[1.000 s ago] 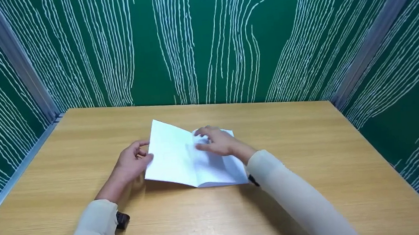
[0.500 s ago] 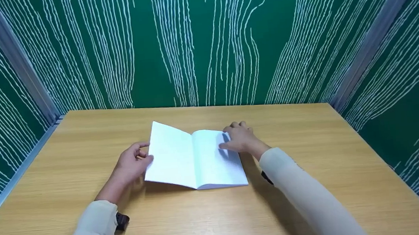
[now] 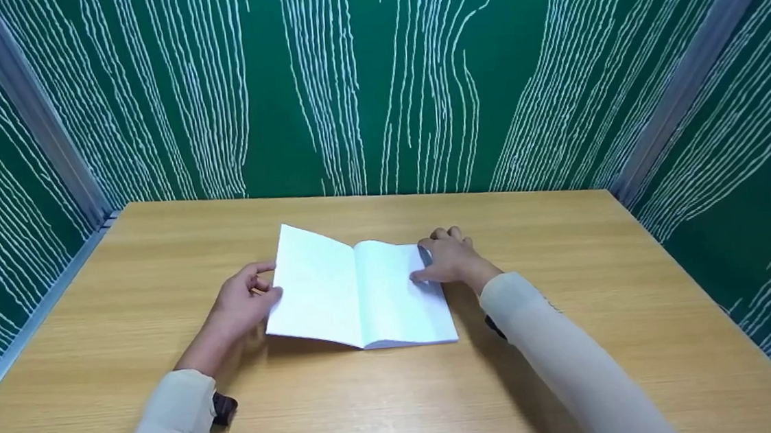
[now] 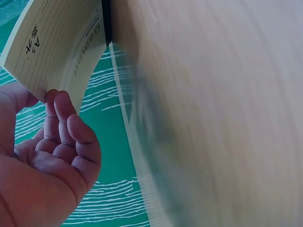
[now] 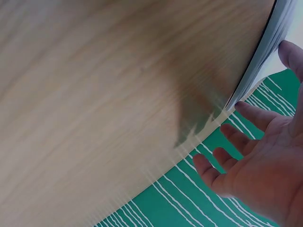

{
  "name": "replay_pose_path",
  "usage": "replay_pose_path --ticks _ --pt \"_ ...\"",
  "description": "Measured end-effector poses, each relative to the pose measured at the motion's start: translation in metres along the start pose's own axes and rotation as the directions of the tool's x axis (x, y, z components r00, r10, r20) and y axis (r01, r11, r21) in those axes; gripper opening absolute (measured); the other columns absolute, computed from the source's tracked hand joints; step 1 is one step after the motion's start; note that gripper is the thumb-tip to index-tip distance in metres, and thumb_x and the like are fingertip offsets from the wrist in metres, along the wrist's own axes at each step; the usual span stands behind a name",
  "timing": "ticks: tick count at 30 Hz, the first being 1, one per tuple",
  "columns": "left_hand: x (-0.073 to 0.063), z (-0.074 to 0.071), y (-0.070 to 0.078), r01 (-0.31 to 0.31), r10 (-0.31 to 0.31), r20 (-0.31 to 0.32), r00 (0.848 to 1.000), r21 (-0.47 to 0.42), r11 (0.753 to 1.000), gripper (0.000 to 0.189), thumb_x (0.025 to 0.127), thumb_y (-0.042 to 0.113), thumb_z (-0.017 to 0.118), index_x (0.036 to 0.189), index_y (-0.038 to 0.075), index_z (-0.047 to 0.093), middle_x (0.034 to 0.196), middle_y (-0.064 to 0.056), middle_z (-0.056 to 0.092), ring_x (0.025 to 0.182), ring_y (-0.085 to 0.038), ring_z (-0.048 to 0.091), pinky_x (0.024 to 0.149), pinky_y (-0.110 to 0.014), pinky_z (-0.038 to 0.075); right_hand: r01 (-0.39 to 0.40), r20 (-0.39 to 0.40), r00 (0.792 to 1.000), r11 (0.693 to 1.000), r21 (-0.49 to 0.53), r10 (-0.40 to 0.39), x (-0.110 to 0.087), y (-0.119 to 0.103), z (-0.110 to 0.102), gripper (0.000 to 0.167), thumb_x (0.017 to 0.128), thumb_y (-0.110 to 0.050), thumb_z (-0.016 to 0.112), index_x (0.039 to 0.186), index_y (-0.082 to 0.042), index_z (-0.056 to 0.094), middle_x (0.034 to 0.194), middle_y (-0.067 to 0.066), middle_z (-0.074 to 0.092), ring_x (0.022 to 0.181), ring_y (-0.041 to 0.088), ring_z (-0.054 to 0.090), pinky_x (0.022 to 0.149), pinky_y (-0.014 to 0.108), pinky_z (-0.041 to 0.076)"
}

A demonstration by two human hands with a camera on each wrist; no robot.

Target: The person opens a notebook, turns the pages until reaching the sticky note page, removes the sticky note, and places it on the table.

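Note:
An open notebook point(image 3: 392, 298) with blank white pages lies in the middle of the table. Its left leaf point(image 3: 315, 287) is raised at a slant; my left hand point(image 3: 246, 302) pinches that leaf's outer edge between thumb and fingers. In the left wrist view the leaf's underside point(image 4: 61, 42) shows ruled lines, "A5", "Gambit" and other characters, above the curled fingers of the left hand point(image 4: 57, 156). At the right edge, my right hand point(image 3: 454, 259) touches the pages with its thumb. Its fingers are spread by the page block point(image 5: 260, 52) in the right wrist view.
A light wooden table point(image 3: 373, 410) bears the notebook. Green panels point(image 3: 375, 79) with wavy white lines rise behind and at both sides, with grey posts point(image 3: 683, 69) at the corners. A dark device point(image 3: 224, 408) sits at the left sleeve cuff.
My right hand has moved right, from above the middle of the right page to its outer edge. The right page now shows more fully. The left hand has kept its hold on the raised leaf.

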State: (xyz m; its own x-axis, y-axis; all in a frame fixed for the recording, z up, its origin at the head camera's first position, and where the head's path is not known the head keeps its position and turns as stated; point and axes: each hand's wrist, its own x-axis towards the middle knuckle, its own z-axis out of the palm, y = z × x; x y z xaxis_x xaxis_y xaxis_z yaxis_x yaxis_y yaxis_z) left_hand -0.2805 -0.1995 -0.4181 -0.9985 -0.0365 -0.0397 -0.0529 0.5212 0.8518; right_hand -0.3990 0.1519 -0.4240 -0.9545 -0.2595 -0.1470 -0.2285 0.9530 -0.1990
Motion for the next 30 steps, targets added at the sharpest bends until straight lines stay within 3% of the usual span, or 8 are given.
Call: replay_pose_path --ticks 7,15,24,30 --pt "0.0003 -0.0016 0.0032 0.015 -0.015 0.009 1.000 -0.003 1.000 0.050 0.094 0.024 0.059 0.141 0.017 0.044 0.105 -0.008 0.053 0.088 -0.021 0.051 0.069 -0.026 0.047 -0.005 -0.004 1.000 1.000 0.011 0.005 0.0022 -0.0004 -0.0028 0.077 0.077 -0.057 0.070 0.142 -0.022 0.049 0.146 0.013 0.037 0.128 0.034 0.027 0.106 0.058 0.030" --pt "-0.0003 -0.0026 0.0009 -0.054 0.054 -0.004 0.999 0.007 0.999 0.047 0.093 0.021 0.059 0.138 0.012 0.048 0.104 -0.009 0.056 0.087 -0.020 0.053 0.069 -0.027 0.047 0.049 -0.097 0.994 0.998 0.040 -0.045 0.0050 -0.0027 -0.0019 0.052 0.081 -0.042 0.073 0.127 -0.020 0.063 0.135 0.010 0.049 0.123 0.032 0.033 0.103 0.054 0.032" --pt "-0.0005 -0.0017 0.0001 -0.025 0.025 0.007 1.000 0.010 1.000 0.049 0.093 0.024 0.059 0.140 0.014 0.046 0.105 -0.008 0.054 0.089 -0.021 0.052 0.070 -0.026 0.047 0.011 -0.142 0.990 0.986 0.169 0.013 0.0060 -0.0022 -0.0042 0.035 0.087 -0.028 0.068 0.119 -0.014 0.065 0.120 0.007 0.057 0.108 0.027 0.047 0.098 0.045 0.045" --pt "-0.0010 -0.0012 -0.0020 -0.011 0.011 0.010 1.000 0.009 1.000 0.049 0.093 0.025 0.059 0.140 0.016 0.046 0.106 -0.008 0.053 0.091 -0.022 0.052 0.070 -0.027 0.047 0.064 -0.172 0.985 0.972 0.226 -0.025 0.0030 -0.0021 -0.0087 0.030 0.089 -0.027 0.066 0.116 -0.014 0.065 0.112 0.004 0.060 0.103 0.024 0.052 0.093 0.040 0.050"
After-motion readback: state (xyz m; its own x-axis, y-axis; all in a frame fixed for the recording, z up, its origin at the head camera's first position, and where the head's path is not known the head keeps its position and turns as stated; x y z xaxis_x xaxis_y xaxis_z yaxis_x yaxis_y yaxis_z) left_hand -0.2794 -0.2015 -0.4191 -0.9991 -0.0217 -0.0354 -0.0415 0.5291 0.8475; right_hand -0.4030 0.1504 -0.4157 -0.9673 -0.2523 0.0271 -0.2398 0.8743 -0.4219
